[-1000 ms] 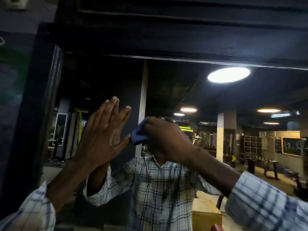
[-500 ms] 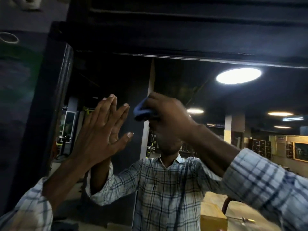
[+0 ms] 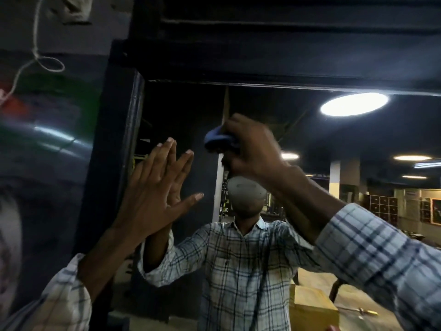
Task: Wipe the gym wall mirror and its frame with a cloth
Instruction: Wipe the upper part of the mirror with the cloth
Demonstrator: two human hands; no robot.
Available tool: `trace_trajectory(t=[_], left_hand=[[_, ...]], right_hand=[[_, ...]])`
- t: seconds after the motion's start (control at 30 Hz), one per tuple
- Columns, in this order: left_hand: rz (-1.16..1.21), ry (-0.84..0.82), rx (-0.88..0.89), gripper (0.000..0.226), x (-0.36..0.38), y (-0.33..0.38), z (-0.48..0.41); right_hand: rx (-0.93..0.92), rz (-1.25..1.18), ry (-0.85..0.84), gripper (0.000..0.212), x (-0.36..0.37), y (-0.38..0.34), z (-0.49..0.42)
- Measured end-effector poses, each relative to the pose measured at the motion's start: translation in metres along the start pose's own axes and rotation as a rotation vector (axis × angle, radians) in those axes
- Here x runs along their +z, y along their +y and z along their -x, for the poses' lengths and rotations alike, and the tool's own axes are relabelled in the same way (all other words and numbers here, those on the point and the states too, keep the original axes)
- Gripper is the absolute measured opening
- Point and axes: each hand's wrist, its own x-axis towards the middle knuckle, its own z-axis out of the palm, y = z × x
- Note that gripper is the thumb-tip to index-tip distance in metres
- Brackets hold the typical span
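The person is standing close in front of the large wall mirror (image 3: 181, 111), which is sitting in a thick black frame (image 3: 121, 144). The right hand (image 3: 253, 151) is reaching up to the upper left part of the glass. Its grip is closing tightly around a small blue cloth (image 3: 216, 139): the fingers are curling over the bunched fabric, so only one rounded edge is showing at the left side of the hand. The cloth is lying against the glass, somewhat below the top bar of the frame and to the right of the left bar, and it is touching neither of them.

The left hand (image 3: 155, 194) is pressing flat on the glass, lower than the cloth and near the left bar. Its grip is wide and is holding nothing: the fingers are pointing straight up, close together, and the thumb is spreading out to the right. The fingertips are meeting their own reflection.

Both forearms are coming out of light checked shirt sleeves (image 3: 381, 254). The glass is showing the reflected person (image 3: 238, 263) in the same shirt, a bright round ceiling lamp (image 3: 354, 104) at the upper right, and a yellow wooden box (image 3: 312, 309) at the bottom. On the wall left of the frame, a thin white cord (image 3: 35, 39) is hanging in a loop above a glossy dark poster (image 3: 47, 139).
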Motion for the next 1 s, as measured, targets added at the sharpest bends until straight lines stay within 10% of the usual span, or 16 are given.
trace_trajectory(t=[0.17, 0.4, 0.63, 0.8, 1.0], left_hand=[[0.003, -0.011, 0.003, 0.100, -0.006, -0.020, 0.004], [0.026, -0.012, 0.013, 0.099, -0.007, -0.035, 0.013], [0.066, -0.032, -0.012, 0.100, -0.009, -0.036, 0.015], [0.077, -0.032, -0.012, 0.101, -0.011, -0.035, 0.015], [0.087, -0.025, -0.031, 0.100, -0.007, -0.033, 0.016]], right_hand=[[0.349, -0.002, 0.421, 0.023, -0.008, 0.014, -0.034], [0.004, -0.003, -0.108, 0.033, 0.023, -0.035, -0.005], [0.332, 0.099, 0.332, 0.024, 0.003, -0.006, -0.053], [0.034, -0.020, 0.038, 0.025, 0.031, -0.033, -0.037], [0.322, 0.060, 0.379, 0.025, 0.010, -0.006, -0.071]])
